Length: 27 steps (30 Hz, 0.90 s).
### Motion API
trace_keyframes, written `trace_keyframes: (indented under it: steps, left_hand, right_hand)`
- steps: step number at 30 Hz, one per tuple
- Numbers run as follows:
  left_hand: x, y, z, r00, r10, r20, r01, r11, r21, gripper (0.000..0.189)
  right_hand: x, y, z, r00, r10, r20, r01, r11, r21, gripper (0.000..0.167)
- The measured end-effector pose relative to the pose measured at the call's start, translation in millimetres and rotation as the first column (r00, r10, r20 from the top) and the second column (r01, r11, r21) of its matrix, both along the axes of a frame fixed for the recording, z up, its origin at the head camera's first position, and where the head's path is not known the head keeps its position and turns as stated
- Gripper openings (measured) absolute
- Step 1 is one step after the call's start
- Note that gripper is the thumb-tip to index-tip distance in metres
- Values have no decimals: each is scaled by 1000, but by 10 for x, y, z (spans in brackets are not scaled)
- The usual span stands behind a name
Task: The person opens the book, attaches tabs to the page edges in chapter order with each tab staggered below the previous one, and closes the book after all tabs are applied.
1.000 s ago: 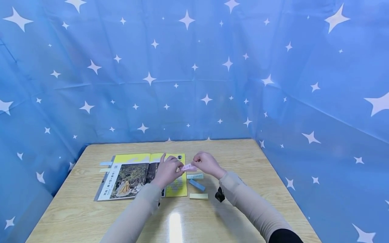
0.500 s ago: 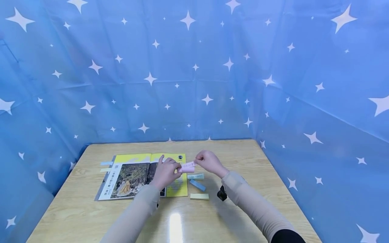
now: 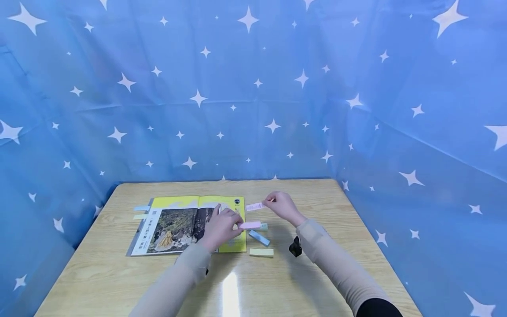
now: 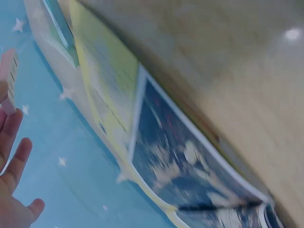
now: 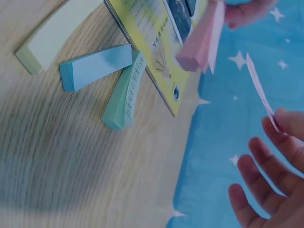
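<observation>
My left hand pinches a pad of pink sticky notes by one end, over the right page of an open magazine. Between thumb and forefinger my right hand holds a single pink sticky note, apart from the pad. Small writing marks that note in the head view. On the table beside the magazine lie a green sticky note pad with a written top sheet, a blue pad and a pale yellow pad.
The wooden table ends at a blue star-patterned curtain behind and at the sides. A blue tab and a pale yellow tab stick out from the magazine's left edge.
My right hand has peeled the written pink note off the pad and moved away to the right with it. The left hand has shifted slightly right, still holding the pad.
</observation>
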<state>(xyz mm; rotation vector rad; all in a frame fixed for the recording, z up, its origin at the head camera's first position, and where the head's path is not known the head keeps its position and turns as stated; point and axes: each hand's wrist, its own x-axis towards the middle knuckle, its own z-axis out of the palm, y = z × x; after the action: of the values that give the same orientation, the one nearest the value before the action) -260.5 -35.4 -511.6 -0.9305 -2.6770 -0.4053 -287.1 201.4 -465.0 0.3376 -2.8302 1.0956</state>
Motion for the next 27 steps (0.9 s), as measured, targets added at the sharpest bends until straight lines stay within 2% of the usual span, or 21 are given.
trace_keyframes:
  steps: [6,12,18,23,27]
  left_hand:
    - [268,186,-79,990,-131,49,133,990,-42,13]
    - [445,294,-178,967,-202,155,219,971,-98,7]
    - [481,301,-279,958,-210,195,239,960,-143,9]
    - [455,319,-356,965,-205,166,231,961,-154,14]
    - [411,375,-385,974,-176,141,199,966,-165,13]
  right_hand:
    - [-50,62,-95,998,-44,52,47,997,-61,14]
    - [-65,103,-165,993,-59,99,68,993,-92,16]
    - [-70,136,-206,988,-88,127,101,990,-96,15]
    - [-71,137,-266,987,-94,131,107,989,-102,15]
    - [-65,116,-301,989,-89,122,101,990,-101,15]
